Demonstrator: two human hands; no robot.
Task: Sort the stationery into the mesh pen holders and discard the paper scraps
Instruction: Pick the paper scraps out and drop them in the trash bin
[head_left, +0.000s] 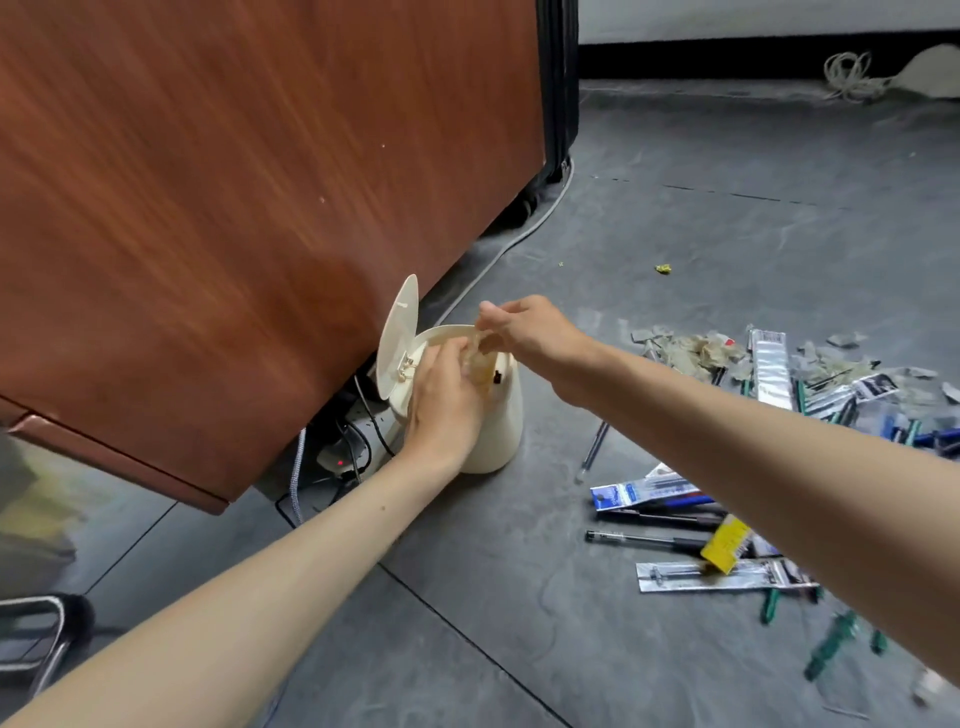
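Both my hands are at the mouth of the small cream plastic bin (501, 426), which stands on the grey floor with its round flip lid (397, 338) tipped up and open. My left hand (441, 400) is right at the bin's opening, its fingers curled round the lower part of a crumpled pale paper scrap (480, 358). My right hand (524, 332) is just above the rim, thumb and fingers closed in a pinch on the top end of the same scrap, so it hangs stretched between my hands over the opening.

Right of the bin and well apart, a heap of torn grey paper scraps (696, 351) lies on the floor. Nearer me from that heap lie packaged blue pens (649, 491), a loose black pen (649, 540) and green pens (831, 644). Beyond the bin, a small yellow crumb of paper (663, 268) lies alone. Left of the bin stands the reddish-brown wooden side of a desk (260, 182), with a power strip (343, 457) and cables at its foot.
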